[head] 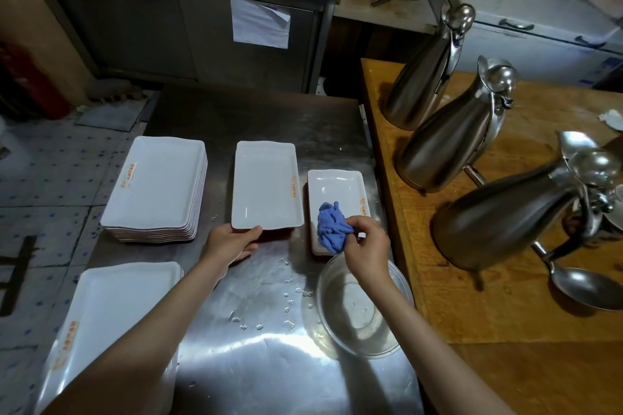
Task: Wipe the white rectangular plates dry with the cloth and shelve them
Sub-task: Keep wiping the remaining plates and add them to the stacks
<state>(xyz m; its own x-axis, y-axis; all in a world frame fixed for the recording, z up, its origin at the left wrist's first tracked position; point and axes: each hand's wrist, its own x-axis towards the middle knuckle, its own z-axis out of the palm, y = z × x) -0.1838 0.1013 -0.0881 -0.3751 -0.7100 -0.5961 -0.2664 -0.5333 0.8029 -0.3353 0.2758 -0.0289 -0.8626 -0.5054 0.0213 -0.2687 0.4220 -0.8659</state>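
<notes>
Hidden/unclear: near-left stack of plates is cut off by the frame bottom and partly covered by the left forearm; stack count can't be read. Small stack at right has its near end under the blue cloth, so depth unclear. Orange marks on the plates too small to read. Whether the single plate is lifted or resting flat on the steel tabletop can't be told.

Hands: left hand grasps the near short edge of the single plate, thumb on the rim, fingers curled beneath. Right hand pinches the bunched cloth, which lies on the near part of the right stack.

Around: tall stack at far left of the tabletop, well apart from the single plate. Clear bowl sits just below the right hand, under the wrist, close to the tabletop's right edge. Water drops scattered between bowl and left arm. On the wooden counter at right: three steel jugs and a ladle. Steel cabinet w/ a paper sheet at the back.

Room: bare steel in the middle-near tabletop and beyond the plates toward the far edge. Right stack sits tight against the wooden counter; left stacks sit at the tabletop's left edge above the tiled floor.
</notes>
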